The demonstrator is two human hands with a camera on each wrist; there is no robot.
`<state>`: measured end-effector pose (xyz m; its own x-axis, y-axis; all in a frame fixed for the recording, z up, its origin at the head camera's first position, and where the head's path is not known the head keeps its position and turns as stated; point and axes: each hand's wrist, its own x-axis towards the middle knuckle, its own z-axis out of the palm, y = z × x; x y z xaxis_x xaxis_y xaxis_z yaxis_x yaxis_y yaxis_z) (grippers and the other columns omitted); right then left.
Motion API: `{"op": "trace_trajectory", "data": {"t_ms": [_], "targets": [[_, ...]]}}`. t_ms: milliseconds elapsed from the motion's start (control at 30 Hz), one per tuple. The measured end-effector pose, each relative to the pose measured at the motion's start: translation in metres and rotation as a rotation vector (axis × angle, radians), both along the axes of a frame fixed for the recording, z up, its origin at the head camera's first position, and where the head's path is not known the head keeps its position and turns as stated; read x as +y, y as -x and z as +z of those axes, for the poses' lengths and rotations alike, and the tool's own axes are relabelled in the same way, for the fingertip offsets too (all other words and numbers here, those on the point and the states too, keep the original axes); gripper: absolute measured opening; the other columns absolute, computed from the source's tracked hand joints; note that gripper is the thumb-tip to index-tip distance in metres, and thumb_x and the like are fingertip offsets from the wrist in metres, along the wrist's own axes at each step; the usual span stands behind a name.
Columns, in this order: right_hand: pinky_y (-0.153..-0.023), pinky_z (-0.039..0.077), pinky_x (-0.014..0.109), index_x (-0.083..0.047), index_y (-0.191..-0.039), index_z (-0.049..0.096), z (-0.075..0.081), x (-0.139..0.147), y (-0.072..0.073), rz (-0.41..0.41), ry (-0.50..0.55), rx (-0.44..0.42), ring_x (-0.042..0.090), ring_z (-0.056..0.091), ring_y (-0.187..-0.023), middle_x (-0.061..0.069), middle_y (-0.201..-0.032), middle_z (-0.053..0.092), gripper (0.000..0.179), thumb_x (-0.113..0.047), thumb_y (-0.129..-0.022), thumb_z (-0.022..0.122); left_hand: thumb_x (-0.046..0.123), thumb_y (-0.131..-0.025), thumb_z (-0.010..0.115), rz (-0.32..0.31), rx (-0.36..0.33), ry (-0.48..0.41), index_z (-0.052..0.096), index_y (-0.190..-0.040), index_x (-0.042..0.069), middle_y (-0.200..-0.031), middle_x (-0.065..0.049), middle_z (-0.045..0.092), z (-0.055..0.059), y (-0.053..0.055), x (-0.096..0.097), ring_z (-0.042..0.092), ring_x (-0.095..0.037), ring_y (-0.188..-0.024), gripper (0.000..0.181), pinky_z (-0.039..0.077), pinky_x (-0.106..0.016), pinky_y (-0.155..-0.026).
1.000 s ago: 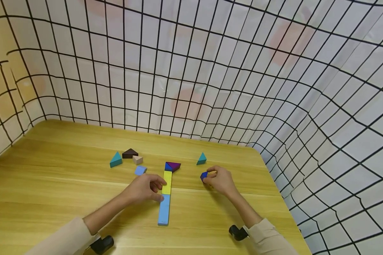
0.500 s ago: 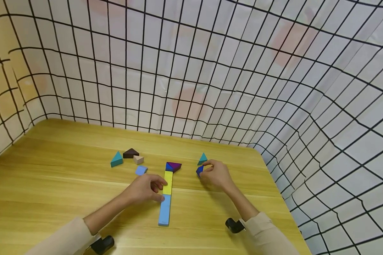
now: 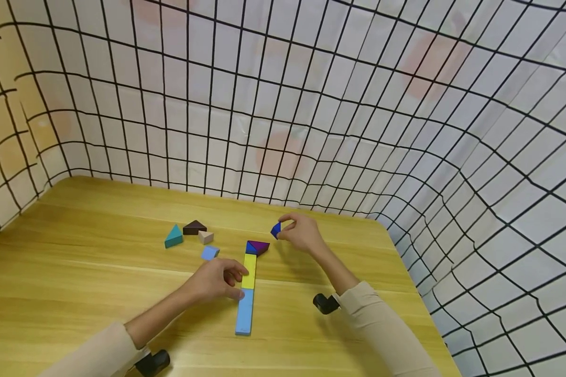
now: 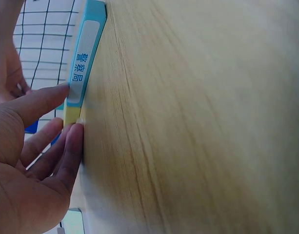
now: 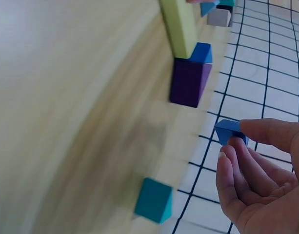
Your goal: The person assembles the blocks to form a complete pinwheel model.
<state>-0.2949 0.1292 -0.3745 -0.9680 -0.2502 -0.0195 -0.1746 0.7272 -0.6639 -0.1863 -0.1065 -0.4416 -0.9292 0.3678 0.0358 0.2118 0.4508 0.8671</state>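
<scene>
Head view shows a dark blue block [image 3: 275, 230] pinched between the thumb and fingers of the right hand [image 3: 300, 233], held up off the table [image 3: 99, 293] just to the far right of a purple block [image 3: 262, 247]; the right wrist view shows the two apart.

The purple block lies against a small blue triangular block [image 3: 250, 247] at the far end of a straight strip. Nearer in that strip comes a yellow block [image 3: 249, 272], and end to end with it, nearest of all, a long light blue bar [image 3: 245, 314]. On the bar's side the left wrist view shows a white label [image 4: 81, 61] with blue characters.

The left hand [image 3: 217, 280] rests at the left side of the strip with its fingers relaxed, grasping nothing: the thumb touches the bar near the joint, and the fingers lie along the yellow block.

To the far left of the strip sit a small light blue block [image 3: 210, 252], a beige block [image 3: 206, 237] just beside a dark brown triangular block [image 3: 195, 228], and a teal block [image 3: 173, 238]. Another teal triangular piece [image 5: 154, 201], seen in the right wrist view, stands on the table to the right of the purple block.

Black wire mesh [image 3: 210, 104] borders the table's far side, with a pale sheet [image 3: 226, 78] behind it.
</scene>
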Motion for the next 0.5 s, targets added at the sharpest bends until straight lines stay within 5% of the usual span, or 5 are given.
{"op": "trace_trajectory", "data": {"t_ms": [233,400,500], "targets": [[-0.049,0.040,0.026,-0.012,-0.125,0.070,0.004,-0.024,0.012,0.050,0.007,0.008,0.023,0.067,-0.070,0.007,-0.094,0.077,0.039,-0.014,-0.087,0.077,0.013,-0.075,0.090,-0.010,0.003,-0.003,0.072,-0.111,0.003,-0.093,-0.005,0.069,0.000,0.000,0.000,0.060,-0.016,-0.082,0.041,0.052,-0.023,-0.073],[-0.053,0.041,0.026,-0.010,-0.125,0.070,0.001,-0.037,0.020,0.088,-0.004,0.026,0.032,0.071,-0.082,0.008,-0.091,0.077,0.039,-0.011,-0.086,0.076,0.013,-0.075,0.090,-0.007,0.004,0.003,0.072,-0.111,0.003,-0.093,-0.005,0.068,0.000,0.000,0.000,0.060,-0.016,-0.082,0.041,0.052,-0.024,-0.073],[-0.051,0.038,0.026,-0.009,-0.125,0.071,-0.001,-0.044,0.025,0.089,-0.021,0.017,0.032,0.068,-0.075,0.008,-0.089,0.077,0.041,-0.009,-0.085,0.075,0.013,-0.075,0.090,-0.006,0.003,0.010,0.072,-0.111,0.003,-0.093,-0.005,0.068,0.001,0.000,0.000,0.060,-0.015,-0.082,0.041,0.052,-0.024,-0.073]]}}
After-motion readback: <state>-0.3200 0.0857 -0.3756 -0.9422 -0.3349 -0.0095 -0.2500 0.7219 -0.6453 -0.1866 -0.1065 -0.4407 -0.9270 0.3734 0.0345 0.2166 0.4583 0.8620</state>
